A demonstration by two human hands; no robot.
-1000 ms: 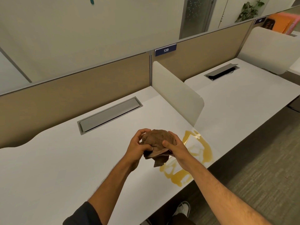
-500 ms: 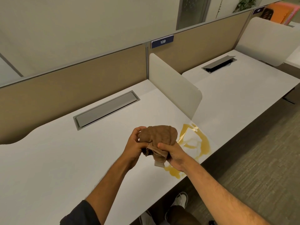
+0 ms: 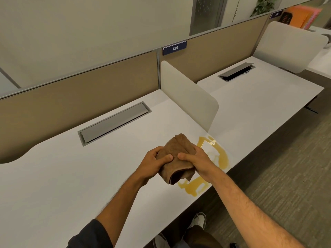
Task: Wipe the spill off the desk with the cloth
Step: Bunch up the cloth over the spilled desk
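Note:
A brown cloth [image 3: 177,153], folded into a thick wad, is held above the white desk [image 3: 75,176] by both hands. My left hand [image 3: 154,163] grips its left side with the thumb on top. My right hand [image 3: 196,161] grips its right side, thumb pressed next to the left thumb. A yellow-brown spill [image 3: 221,158] spreads over the desk's front right corner, just right of and below the cloth. My right hand and forearm hide part of the spill.
A grey cable flap [image 3: 114,122] is set into the desk behind the hands. A white divider panel [image 3: 189,97] stands on the right, with a second desk [image 3: 250,108] beyond it. A tan partition [image 3: 75,97] runs along the back. My shoes [image 3: 197,221] show below the desk edge.
Both hands have refolded the cloth from a rounded bundle into a flatter wad, and both thumbs now lie on top. The hands stay beside the spill.

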